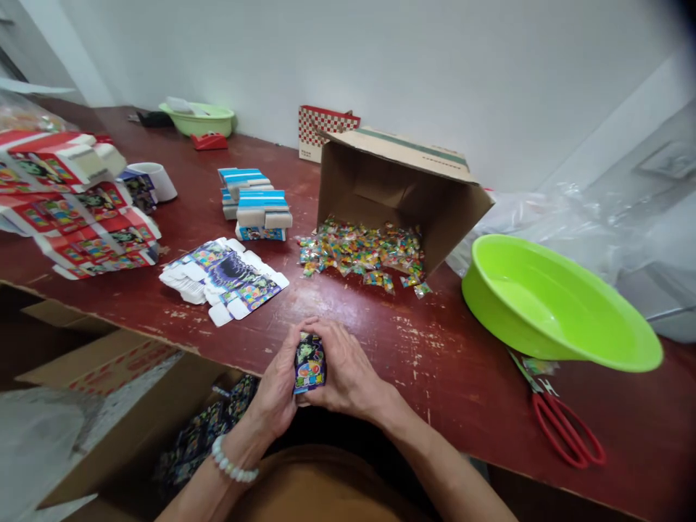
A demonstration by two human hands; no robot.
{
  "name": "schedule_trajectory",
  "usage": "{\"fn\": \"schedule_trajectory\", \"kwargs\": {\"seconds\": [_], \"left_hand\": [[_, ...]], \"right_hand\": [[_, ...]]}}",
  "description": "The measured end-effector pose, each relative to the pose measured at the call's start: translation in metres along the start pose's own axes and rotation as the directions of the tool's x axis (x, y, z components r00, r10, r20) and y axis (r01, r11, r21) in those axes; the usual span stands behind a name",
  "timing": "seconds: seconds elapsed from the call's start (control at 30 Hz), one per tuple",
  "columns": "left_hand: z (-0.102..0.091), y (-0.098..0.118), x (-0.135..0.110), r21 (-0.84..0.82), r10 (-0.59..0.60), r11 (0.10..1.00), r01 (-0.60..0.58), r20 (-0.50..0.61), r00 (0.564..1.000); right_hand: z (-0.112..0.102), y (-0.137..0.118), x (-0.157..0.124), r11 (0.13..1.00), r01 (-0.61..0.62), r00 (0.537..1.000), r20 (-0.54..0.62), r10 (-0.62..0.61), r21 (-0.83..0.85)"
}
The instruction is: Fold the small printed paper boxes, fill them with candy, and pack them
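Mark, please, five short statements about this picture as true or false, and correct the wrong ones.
1. The left hand and right hand hold a small printed box. True.
2. A bead bracelet is on the right wrist. False: the bead bracelet is on the left wrist.
3. Small colourful packets lie at the mouth of an open cardboard box. True.
4. The scissors lie inside the bright green basin. False: the red-handled scissors lie on the table.
5. Flattened printed cartons lie left of the hands. True.

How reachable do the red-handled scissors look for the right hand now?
Probably yes: the scissors lie with handles uncovered on the table, though the right hand is busy around the small box.
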State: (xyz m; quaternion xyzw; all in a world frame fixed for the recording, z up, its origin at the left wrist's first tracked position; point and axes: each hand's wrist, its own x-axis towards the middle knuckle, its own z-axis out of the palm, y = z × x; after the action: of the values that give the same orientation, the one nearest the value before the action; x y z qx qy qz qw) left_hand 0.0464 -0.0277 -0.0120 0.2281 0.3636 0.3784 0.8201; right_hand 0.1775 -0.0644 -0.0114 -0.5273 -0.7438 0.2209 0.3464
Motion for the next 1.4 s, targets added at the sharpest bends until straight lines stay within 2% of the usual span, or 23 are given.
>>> {"fn": "schedule_trajectory", "kwargs": {"seconds": [0.1, 0.17, 0.2, 0.23, 0.27, 0.3, 0.33, 0.4, 0.5, 0.57, 0.6, 0.63, 0.67, 0.7, 0.73, 0.77, 0.83, 0.93, 1.03, 1.13, 1.2, 1.3, 1.4], "left_hand": [[-0.003, 0.006, 0.011, 0.131, 0.06, 0.989, -0.068, 0.063, 0.996], [-0.008, 0.01, 0.021, 0.208, 0.074, 0.975, -0.08, 0.04, 0.996], [-0.011, 0.012, 0.027, 0.237, 0.094, 0.967, -0.091, -0.004, 0.996], [-0.015, 0.013, 0.032, 0.26, 0.124, 0.96, -0.106, -0.053, 0.991], [-0.018, 0.014, 0.037, 0.274, 0.158, 0.953, -0.125, -0.101, 0.982], [-0.022, 0.015, 0.041, 0.294, 0.197, 0.944, -0.15, -0.138, 0.971], [-0.025, 0.016, 0.043, 0.334, 0.237, 0.926, -0.176, -0.153, 0.959], [-0.031, 0.022, 0.044, 0.5, 0.308, 0.839, -0.214, -0.112, 0.945], [-0.039, 0.039, 0.036, 0.794, 0.325, 0.548, -0.263, 0.087, 0.942], [-0.043, 0.051, 0.027, 0.872, 0.238, 0.416, -0.257, 0.168, 0.957], [-0.045, 0.055, 0.023, 0.883, 0.187, 0.406, -0.233, 0.169, 0.968], [-0.045, 0.057, 0.019, 0.879, 0.137, 0.434, -0.197, 0.151, 0.979], [-0.044, 0.058, 0.016, 0.857, 0.097, 0.492, -0.153, 0.12, 0.988], [-0.043, 0.057, 0.014, 0.816, 0.065, 0.569, -0.105, 0.082, 0.995], [-0.041, 0.054, 0.011, 0.756, 0.043, 0.651, -0.062, 0.045, 0.998], [-0.038, 0.05, 0.009, 0.687, 0.033, 0.726, -0.031, 0.01, 0.999], [-0.033, 0.041, 0.006, 0.554, 0.039, 0.832, -0.01, -0.04, 0.998], [-0.028, 0.029, -0.001, 0.415, 0.045, 0.909, -0.04, -0.003, 0.999], [-0.025, 0.017, -0.009, 0.354, -0.011, 0.935, -0.039, 0.139, 0.99], [-0.021, 0.006, -0.015, 0.354, -0.135, 0.935, 0.023, 0.295, 0.946], [-0.019, 0.002, -0.016, 0.384, -0.177, 0.923, 0.029, 0.358, 0.917], [-0.017, 0.002, -0.015, 0.421, -0.132, 0.906, -0.041, 0.374, 0.918], [-0.013, 0.008, -0.015, 0.422, -0.07, 0.902, -0.086, 0.34, 0.938]], "right_hand": [[-0.022, 0.017, 0.012, 0.999, 0.045, 0.986, 0.162, -0.046, 0.01], [-0.039, 0.041, 0.02, 0.999, 0.036, 0.981, 0.193, -0.031, -0.026], [-0.047, 0.056, 0.024, 0.998, -0.006, 0.989, 0.146, 0.015, -0.061], [-0.055, 0.073, 0.027, 0.986, -0.102, 0.995, 0.01, 0.104, -0.135], [-0.062, 0.09, 0.03, 0.939, -0.257, 0.959, -0.179, 0.219, -0.228], [-0.069, 0.107, 0.032, 0.861, -0.425, 0.879, -0.355, 0.319, -0.278], [-0.074, 0.122, 0.034, 0.822, -0.497, 0.832, -0.423, 0.36, -0.278], [-0.082, 0.145, 0.036, 0.793, -0.547, 0.793, -0.469, 0.389, -0.268], [-0.087, 0.156, 0.031, 0.813, -0.542, 0.783, -0.48, 0.396, -0.213], [-0.088, 0.147, 0.023, 0.823, -0.548, 0.753, -0.516, 0.408, -0.149], [-0.086, 0.138, 0.018, 0.828, -0.548, 0.738, -0.533, 0.413, -0.118], [-0.083, 0.126, 0.013, 0.84, -0.538, 0.729, -0.538, 0.423, -0.069], [-0.078, 0.113, 0.008, 0.855, -0.518, 0.733, -0.527, 0.431, -0.021], [-0.071, 0.099, 0.003, 0.876, -0.478, 0.756, -0.481, 0.444, 0.058], [-0.062, 0.084, -0.001, 0.874, -0.395, 0.785, -0.391, 0.481, 0.282], [-0.053, 0.069, -0.003, 0.824, -0.331, 0.811, -0.307, 0.497, 0.46], [-0.036, 0.044, -0.006, 0.735, -0.281, 0.84, -0.213, 0.5, 0.617], [-0.023, 0.023, -0.003, 0.789, -0.271, 0.861, -0.228, 0.455, 0.551], [-0.025, 0.014, 0.001, 0.878, -0.232, 0.902, -0.246, 0.355, 0.418], [-0.03, 0.008, 0.004, 0.94, -0.169, 0.952, -0.196, 0.233, 0.297], [-0.031, 0.004, 0.005, 0.943, -0.177, 0.959, -0.166, 0.23, 0.283], [-0.032, -0.001, 0.007, 0.915, -0.215, 0.935, -0.199, 0.294, 0.342], [-0.036, -0.004, 0.006, 0.914, -0.129, 0.948, -0.224, 0.227, 0.384]]}}
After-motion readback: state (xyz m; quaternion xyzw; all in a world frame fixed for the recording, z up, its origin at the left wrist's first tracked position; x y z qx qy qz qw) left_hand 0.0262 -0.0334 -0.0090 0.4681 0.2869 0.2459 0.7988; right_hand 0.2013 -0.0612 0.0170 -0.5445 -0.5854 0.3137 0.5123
